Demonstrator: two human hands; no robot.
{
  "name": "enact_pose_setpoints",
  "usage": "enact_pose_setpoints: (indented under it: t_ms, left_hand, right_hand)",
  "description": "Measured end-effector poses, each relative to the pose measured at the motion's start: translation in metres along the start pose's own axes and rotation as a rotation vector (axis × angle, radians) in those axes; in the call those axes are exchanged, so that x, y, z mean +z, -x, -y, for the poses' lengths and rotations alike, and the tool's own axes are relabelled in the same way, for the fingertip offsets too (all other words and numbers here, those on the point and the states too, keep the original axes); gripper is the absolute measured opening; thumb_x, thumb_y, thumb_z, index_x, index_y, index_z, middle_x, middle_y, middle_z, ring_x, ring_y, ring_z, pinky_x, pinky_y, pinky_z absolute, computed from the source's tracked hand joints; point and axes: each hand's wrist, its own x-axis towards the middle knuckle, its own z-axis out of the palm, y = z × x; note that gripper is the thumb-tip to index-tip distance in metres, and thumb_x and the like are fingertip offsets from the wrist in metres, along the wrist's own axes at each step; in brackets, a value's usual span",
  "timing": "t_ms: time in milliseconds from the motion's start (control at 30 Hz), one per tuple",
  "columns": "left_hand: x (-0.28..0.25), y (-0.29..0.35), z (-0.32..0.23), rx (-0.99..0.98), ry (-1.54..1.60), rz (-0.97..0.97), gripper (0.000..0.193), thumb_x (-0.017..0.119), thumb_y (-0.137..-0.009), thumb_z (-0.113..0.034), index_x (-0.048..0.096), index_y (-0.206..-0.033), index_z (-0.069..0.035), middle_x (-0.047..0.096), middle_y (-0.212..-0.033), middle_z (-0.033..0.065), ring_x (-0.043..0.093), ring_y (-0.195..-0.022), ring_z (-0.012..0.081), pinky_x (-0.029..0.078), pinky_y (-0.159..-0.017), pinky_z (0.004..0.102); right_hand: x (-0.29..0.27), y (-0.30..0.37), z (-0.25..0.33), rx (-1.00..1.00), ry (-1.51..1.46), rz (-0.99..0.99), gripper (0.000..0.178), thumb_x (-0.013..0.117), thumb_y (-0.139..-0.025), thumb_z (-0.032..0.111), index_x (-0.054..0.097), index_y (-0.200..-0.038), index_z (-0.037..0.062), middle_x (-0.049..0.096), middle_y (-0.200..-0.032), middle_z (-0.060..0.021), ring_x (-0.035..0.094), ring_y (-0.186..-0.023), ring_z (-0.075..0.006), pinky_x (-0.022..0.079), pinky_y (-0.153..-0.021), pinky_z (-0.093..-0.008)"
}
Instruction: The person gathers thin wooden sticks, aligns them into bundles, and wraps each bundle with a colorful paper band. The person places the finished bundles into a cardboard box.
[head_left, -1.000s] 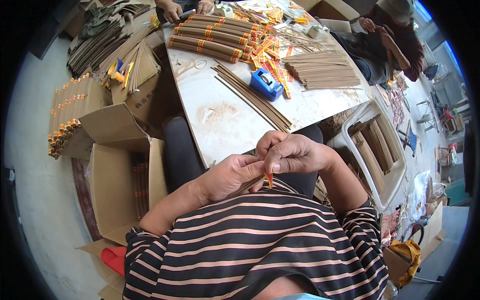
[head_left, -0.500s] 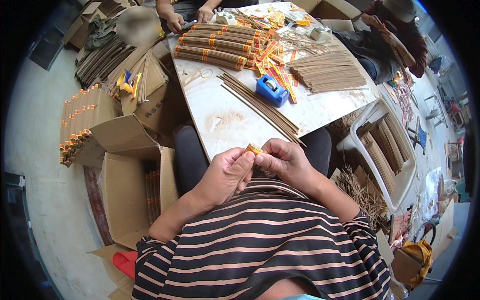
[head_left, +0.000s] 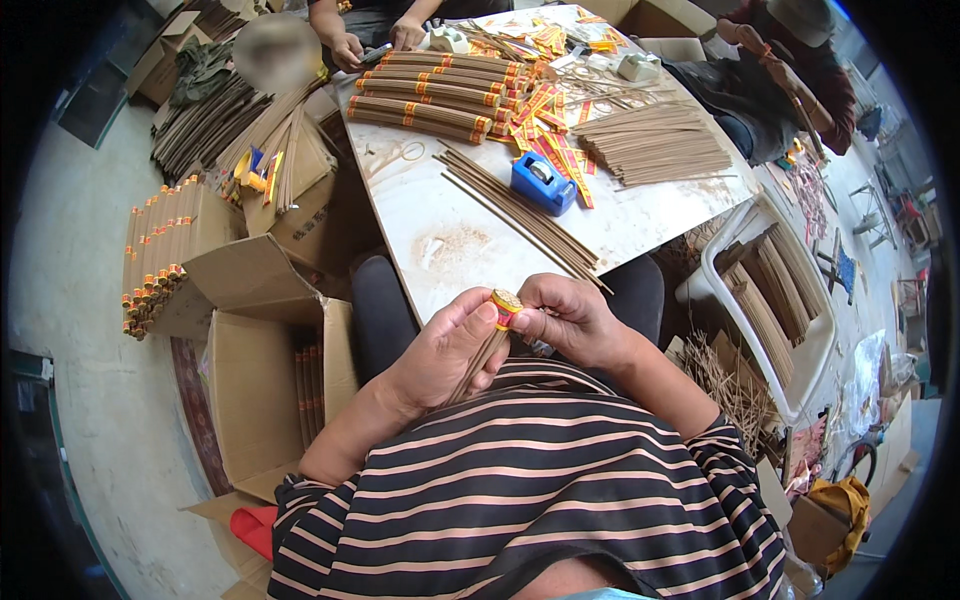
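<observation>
Above my lap, at the near table edge, my left hand is wrapped round a bundle of brown incense sticks. A yellow and red paper band circles its upper end, and the stick ends face up. Thumb and fingers of my right hand pinch the band's right side. The bundle's lower part runs down under my left hand, partly hidden. Beyond my hands, loose incense sticks lie slantwise on the table, beside a blue tape dispenser.
Banded bundles are stacked at the table's far left, near paper labels and a spread of sticks. An open carton stands left, a white bin right. Another person's hands rest at the far edge; a second person sits far right.
The bundle has turned in my hands: its banded end now tips upward, showing the round face of stick ends and some stick length beneath. Both hands keep their hold, nearly in place.
</observation>
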Motion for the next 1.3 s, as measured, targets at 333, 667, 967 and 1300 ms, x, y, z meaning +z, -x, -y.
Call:
enact_pose_setpoints:
  t_ms: [333,667,967,1300]
  left_hand:
    - [-0.006,-0.003,-0.002,0.028,-0.154,0.116,0.038,0.036,-0.096,-0.04,0.045,-0.107,-0.005,0.052,-0.069,0.0032,0.045,-0.051,0.0073,0.037,-0.047,0.0171]
    - [0.004,-0.009,0.002,0.093,-0.324,0.082,0.045,0.033,-0.097,-0.042,0.045,-0.105,0.001,0.054,-0.081,0.0074,0.053,-0.07,0.0118,0.045,-0.066,0.0222]
    - [-0.004,-0.01,0.015,0.424,-0.983,-0.091,0.037,0.033,-0.098,-0.031,0.05,-0.1,0.001,0.055,-0.077,0.0053,0.053,-0.069,0.0102,0.043,-0.064,0.0234]
    - [0.001,-0.005,0.002,-0.023,-0.335,0.019,0.036,0.039,-0.097,-0.036,0.051,-0.103,-0.003,0.051,-0.074,-0.0001,0.047,-0.061,0.0038,0.04,-0.055,0.0157]
  right_hand:
    - [-0.013,-0.005,0.004,0.09,-0.047,0.04,0.027,0.073,-0.076,0.025,0.058,-0.082,0.0039,0.052,-0.068,-0.0038,0.048,-0.065,-0.0124,0.042,-0.06,-0.0266]
    - [-0.025,0.003,0.018,-0.017,-0.045,0.121,0.035,0.063,-0.085,0.026,0.058,-0.109,0.0011,0.054,-0.095,-0.0103,0.054,-0.09,-0.0212,0.044,-0.078,-0.0306]
    - [-0.019,0.005,0.016,-0.135,0.078,-0.002,0.029,0.065,-0.082,0.024,0.059,-0.099,0.0013,0.056,-0.083,-0.0113,0.057,-0.077,-0.0247,0.046,-0.068,-0.0317]
    - [-0.008,0.006,0.007,-0.002,0.095,-0.05,0.029,0.073,-0.075,0.024,0.062,-0.091,0.0018,0.057,-0.079,-0.0049,0.053,-0.066,-0.0131,0.042,-0.058,-0.0227]
